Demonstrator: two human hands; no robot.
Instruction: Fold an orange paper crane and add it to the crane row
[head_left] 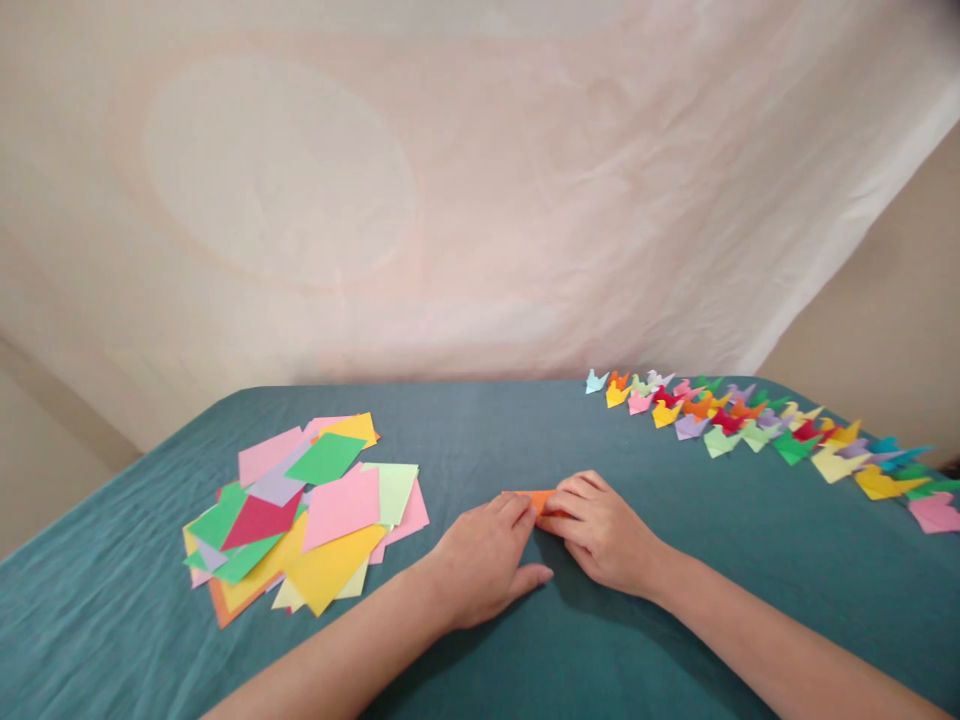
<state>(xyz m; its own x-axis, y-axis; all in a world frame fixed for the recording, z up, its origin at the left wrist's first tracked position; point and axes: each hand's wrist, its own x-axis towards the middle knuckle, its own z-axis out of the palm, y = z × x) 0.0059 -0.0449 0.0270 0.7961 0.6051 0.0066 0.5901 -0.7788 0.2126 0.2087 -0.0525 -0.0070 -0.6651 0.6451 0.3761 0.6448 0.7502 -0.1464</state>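
Note:
A small folded piece of orange paper (537,499) lies on the teal cloth, mostly covered by my fingers. My left hand (491,555) holds down its left part, fingers together and bent over it, with the thumb stuck out to the side on the cloth. At the right end, my right hand (600,530) has its fingers curled and closed on the paper. Both hands nearly meet over it. How the paper's lower edge is folded is hidden by the fingers.
To the left lies a loose pile of colored paper squares (341,508) in pink, yellow, green, red and lilac. Rows of small folded paper birds (724,420) run along the right side. A teal cloth (480,425) covers the table; a pale curtain (480,200) hangs behind it.

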